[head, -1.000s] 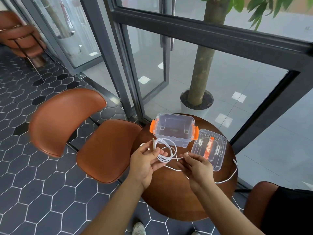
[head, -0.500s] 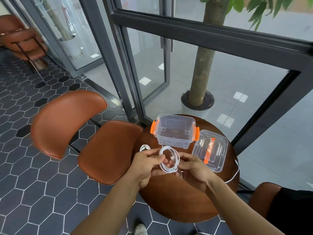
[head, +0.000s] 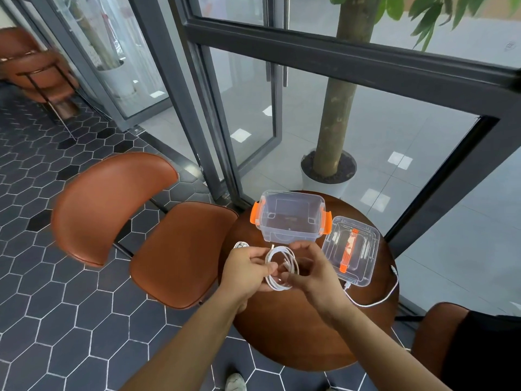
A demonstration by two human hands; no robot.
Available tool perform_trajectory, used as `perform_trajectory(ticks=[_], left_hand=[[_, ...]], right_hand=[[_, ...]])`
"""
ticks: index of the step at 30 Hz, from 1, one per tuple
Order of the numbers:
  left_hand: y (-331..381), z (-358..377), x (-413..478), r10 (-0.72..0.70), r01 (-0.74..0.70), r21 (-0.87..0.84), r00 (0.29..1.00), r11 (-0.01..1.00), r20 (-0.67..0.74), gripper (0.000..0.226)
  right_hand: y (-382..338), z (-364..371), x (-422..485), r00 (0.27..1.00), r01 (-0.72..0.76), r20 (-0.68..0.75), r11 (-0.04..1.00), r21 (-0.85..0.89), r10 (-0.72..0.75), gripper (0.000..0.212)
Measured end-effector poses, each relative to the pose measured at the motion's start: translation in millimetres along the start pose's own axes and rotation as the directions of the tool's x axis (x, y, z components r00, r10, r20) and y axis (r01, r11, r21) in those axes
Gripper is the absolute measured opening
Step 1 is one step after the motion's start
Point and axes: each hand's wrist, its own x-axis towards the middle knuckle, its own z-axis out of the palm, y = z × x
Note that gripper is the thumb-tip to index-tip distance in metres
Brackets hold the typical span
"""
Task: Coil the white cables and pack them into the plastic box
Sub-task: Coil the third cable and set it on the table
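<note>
Over the round wooden table (head: 298, 334) I hold a coiled white cable (head: 282, 266) between both hands. My left hand (head: 245, 266) pinches the coil's left side. My right hand (head: 313, 272) grips its right side, fingers curled around the loops. Just beyond stands the clear plastic box (head: 290, 215) with orange latches, open and empty. Its clear lid (head: 352, 258) with an orange handle lies to the right. A second white cable (head: 377, 300) lies loose along the table's right edge. A small coiled white cable (head: 241, 245) rests at the table's left edge.
A brown leather chair (head: 158, 221) stands close to the table's left. Another chair (head: 434, 334) is at the lower right. Dark window frames and a potted tree trunk (head: 332, 108) stand behind the table. A shoe (head: 235, 382) shows below.
The long loose loops have been gathered into a tight coil. My right hand moved left from the trailing end to the coil, and both hands now hold it nearer the box.
</note>
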Motion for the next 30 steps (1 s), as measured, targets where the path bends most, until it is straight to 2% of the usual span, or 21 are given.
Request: perform_trajectory(ticks=[3, 4, 7, 8, 9, 11, 13, 16, 19, 21, 23, 24, 26, 28, 30], left_hand=[[-0.1, -1.9, 1.6, 0.015, -0.015, -0.009, 1.0, 1.0, -0.009, 0.029], [0.6, -2.5, 0.8, 0.012, -0.012, -0.037, 1.0, 0.999, -0.011, 0.028], [-2.5, -2.6, -0.7, 0.026, -0.027, -0.071, 1.0, 0.997, -0.012, 0.029], [-4.7, -1.4, -1.6, 0.031, -0.031, -0.069, 1.0, 0.997, -0.003, 0.031], [-7.0, -0.1, -2.7, 0.031, -0.03, -0.066, 0.999, 0.997, 0.009, 0.032], [-11.4, 2.3, -5.0, 0.022, -0.02, -0.076, 0.999, 0.997, 0.025, 0.033], [-13.9, 3.5, -6.5, 0.014, -0.012, -0.094, 1.0, 0.995, 0.025, 0.032], [-13.2, 3.9, -6.9, 0.016, -0.013, -0.103, 0.999, 0.995, 0.028, 0.032], [-11.0, 2.1, -6.5, 0.025, -0.023, -0.101, 0.999, 0.995, 0.025, 0.032], [-11.8, 2.1, -6.0, 0.015, -0.013, -0.107, 1.0, 0.994, 0.019, 0.031], [-12.8, 2.5, -5.5, -0.008, 0.009, -0.12, 1.0, 0.993, 0.005, 0.027], [-13.2, 1.9, -5.0, -0.024, 0.024, -0.128, 1.0, 0.992, 0.002, 0.025], [-12.7, 0.4, -2.7, -0.055, 0.057, -0.141, 0.998, 0.988, 0.015, 0.022], [-12.1, -0.4, -0.5, -0.083, 0.085, -0.137, 0.996, 0.987, 0.026, 0.02], [-12.6, -0.3, 0.1, -0.101, 0.101, -0.123, 0.995, 0.987, 0.01, 0.019]], right_hand=[[-0.4, -0.8, 1.8, 0.996, 0.08, -0.03, 0.992, -0.102, -0.083, 0.038], [-0.6, -2.7, 2.9, 0.996, 0.071, -0.041, 0.996, -0.059, -0.073, 0.033], [-2.1, -7.1, 5.1, 0.996, -0.094, 0.022, 0.962, 0.256, 0.091, 0.027], [-0.6, -8.1, 5.3, 0.993, -0.118, 0.034, 0.961, 0.251, 0.113, 0.026], [1.1, -8.3, 5.3, 0.994, -0.113, 0.018, 0.977, 0.179, 0.112, 0.023], [6.1, -6.7, 6.3, 0.997, -0.045, -0.066, 0.989, -0.14, 0.036, 0.017], [11.3, -4.6, 8.2, 0.995, 0.007, -0.087, 0.918, -0.397, -0.046, 0.019], [14.2, -3.2, 9.5, 0.989, 0.067, -0.081, 0.852, -0.52, -0.127, 0.035], [12.1, -0.3, 7.6, 0.981, 0.105, -0.086, 0.841, -0.531, -0.176, 0.045], [10.3, -0.5, 8.5, 0.986, 0.067, -0.117, 0.917, -0.393, -0.122, 0.041], [4.4, -4.0, 10.6, 0.996, -0.002, -0.086, 0.997, -0.073, -0.004, 0.04], [1.4, -6.0, 11.1, 0.998, -0.046, -0.026, 0.992, 0.119, 0.049, 0.042], [-1.7, -8.8, 9.8, 0.987, -0.146, 0.118, 0.894, 0.424, 0.105, 0.045], [0.7, -10.0, 8.2, 0.974, -0.197, 0.203, 0.807, 0.556, 0.099, 0.044], [6.3, -10.1, 8.5, 0.974, -0.181, 0.216, 0.824, 0.537, 0.073, 0.037]])
